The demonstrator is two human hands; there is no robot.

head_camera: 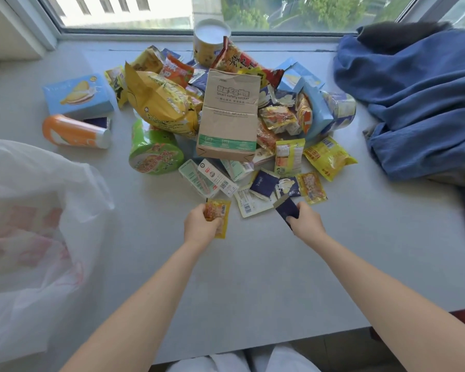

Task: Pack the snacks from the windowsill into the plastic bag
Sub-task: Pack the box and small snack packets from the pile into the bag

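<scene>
Your forearms reach out over the windowsill (253, 277). Your left hand (201, 227) grips a yellow packet (220, 214) whose long axis points away toward the snack pile (226, 116). Your right hand (305, 222) pinches a dark blue packet (285, 209) that is tilted up and to the left. The plastic bag (38, 224) lies well to the left.

1. The plastic bag (38, 210), lower left of the frame, is seen as translucent white with faint pink-red print
2. The yellow packet (220, 210), lower centre, is marked with an orange picture and a barcode
3. The navy packet (286, 209), just right of it, is shown in dark blue
4. The paper bag (228, 114), centre, is coloured brown, with dark lettering and a green band
5. The box (78, 95), upper left, is printed light blue with a yellow-and-white picture
6. The canister (75, 131) below it is coloured orange and white
7. The cup (156, 154), left of centre, is coloured green and orange-red
8. The cloth (419, 103), right, is seen in blue
</scene>
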